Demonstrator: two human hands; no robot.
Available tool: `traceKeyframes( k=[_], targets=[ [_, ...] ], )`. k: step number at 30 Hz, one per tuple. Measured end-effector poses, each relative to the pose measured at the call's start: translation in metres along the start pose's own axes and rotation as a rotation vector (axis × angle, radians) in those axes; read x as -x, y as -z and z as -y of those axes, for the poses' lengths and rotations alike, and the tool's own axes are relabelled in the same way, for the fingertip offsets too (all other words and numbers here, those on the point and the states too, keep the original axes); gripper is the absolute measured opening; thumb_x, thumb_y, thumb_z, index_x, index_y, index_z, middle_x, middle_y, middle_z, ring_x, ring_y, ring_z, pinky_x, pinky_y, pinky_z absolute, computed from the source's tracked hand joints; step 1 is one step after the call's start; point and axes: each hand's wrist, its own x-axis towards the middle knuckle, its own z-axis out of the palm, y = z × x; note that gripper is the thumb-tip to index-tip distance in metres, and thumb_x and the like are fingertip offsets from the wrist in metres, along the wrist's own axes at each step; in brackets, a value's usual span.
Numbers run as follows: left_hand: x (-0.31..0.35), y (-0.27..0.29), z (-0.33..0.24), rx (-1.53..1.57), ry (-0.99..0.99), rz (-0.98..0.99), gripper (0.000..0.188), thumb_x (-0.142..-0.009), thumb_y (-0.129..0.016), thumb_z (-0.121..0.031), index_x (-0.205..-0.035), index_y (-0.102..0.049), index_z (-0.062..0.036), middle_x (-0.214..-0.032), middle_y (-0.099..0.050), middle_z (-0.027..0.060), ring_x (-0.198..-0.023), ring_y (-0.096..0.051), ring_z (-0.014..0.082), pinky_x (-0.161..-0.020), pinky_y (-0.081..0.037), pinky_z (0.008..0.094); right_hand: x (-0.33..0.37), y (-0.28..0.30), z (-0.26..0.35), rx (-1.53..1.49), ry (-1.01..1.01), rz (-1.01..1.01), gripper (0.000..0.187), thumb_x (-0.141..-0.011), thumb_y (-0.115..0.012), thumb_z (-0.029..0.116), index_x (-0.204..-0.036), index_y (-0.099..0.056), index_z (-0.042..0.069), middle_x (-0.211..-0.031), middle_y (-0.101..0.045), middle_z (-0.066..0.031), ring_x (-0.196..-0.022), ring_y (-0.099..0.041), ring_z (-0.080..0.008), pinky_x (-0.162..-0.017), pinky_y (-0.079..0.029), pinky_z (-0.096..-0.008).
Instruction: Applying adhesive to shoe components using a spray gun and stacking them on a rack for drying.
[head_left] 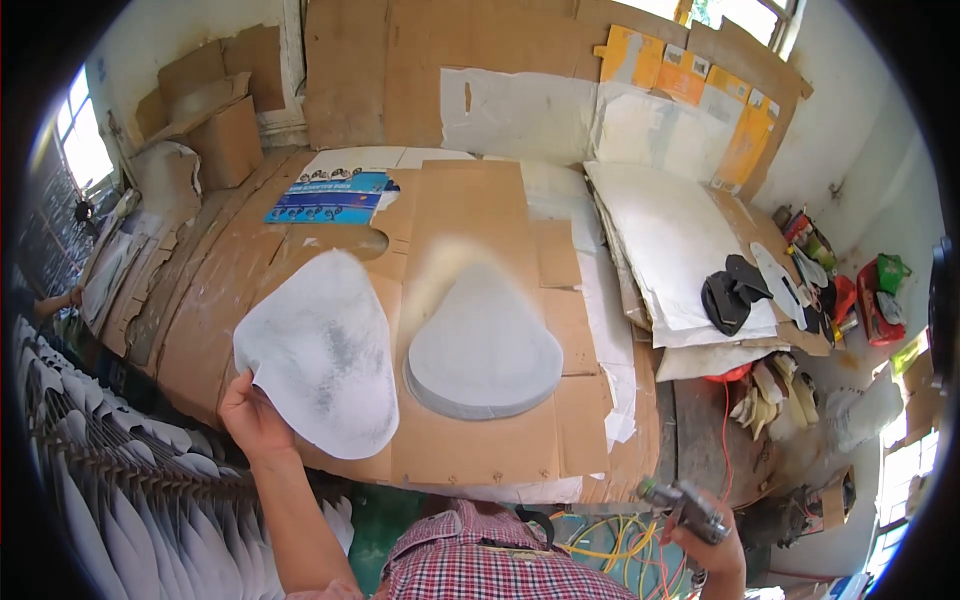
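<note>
My left hand grips a thin, rounded-triangle sheet by its lower left edge. The sheet is pale with a blotchy grey patch, and it is held over the cardboard-covered table. Right of it a thick stack of similar grey rounded-triangle sheets lies on the cardboard, a pale yellowish stain around its far tip. At the lower right, off the table's front edge, my right hand is wrapped around a metal spray gun whose nozzle end points left.
Flattened cardboard covers the table. A blue printed card lies at the back left. White sheets with black pieces are stacked right. Yellow hoses hang below the front edge. Many pale cut pieces hang in rows at lower left.
</note>
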Motion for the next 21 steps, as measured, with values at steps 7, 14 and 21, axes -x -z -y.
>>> traceKeyframes(
  k=[7, 14, 21],
  targets=[
    [-0.001, 0.001, 0.019, -0.003, 0.059, 0.086, 0.042, -0.081, -0.044, -0.008, -0.12, -0.046, 0.0079, -0.121, -0.055, 0.0191, -0.112, -0.054, 0.0296, -0.1, -0.039, 0.0424, -0.034, -0.009, -0.002, -0.098, 0.076, -0.135, 0.05, -0.076, -0.06, -0.001, -0.124, -0.044, -0.004, -0.079, -0.06, -0.0085, -0.069, -0.06, -0.0156, -0.065, -0.05, -0.0276],
    [-0.005, -0.036, 0.056, -0.098, 0.028, 0.046, 0.043, -0.075, -0.051, -0.007, -0.117, -0.05, 0.0024, -0.115, -0.058, 0.0167, -0.108, -0.054, 0.0312, -0.099, -0.038, 0.0439, -0.13, 0.007, -0.09, 0.482, 0.257, -0.15, 0.052, -0.075, -0.061, 0.0, -0.123, -0.043, -0.004, -0.086, -0.059, -0.0089, -0.071, -0.059, -0.0154, -0.062, -0.049, -0.0293],
    [-0.003, -0.102, 0.055, -0.068, -0.106, 0.02, 0.026, -0.073, -0.054, 0.001, -0.098, -0.054, -0.0009, -0.095, -0.061, 0.0119, -0.09, -0.059, 0.0282, -0.086, -0.048, 0.042, -0.258, -0.087, -0.172, 0.638, 0.349, 0.175, 0.071, -0.077, -0.07, 0.024, -0.135, -0.033, 0.005, -0.118, -0.052, -0.0203, -0.105, -0.052, -0.0341, -0.089, -0.043, -0.0428]
  ],
)
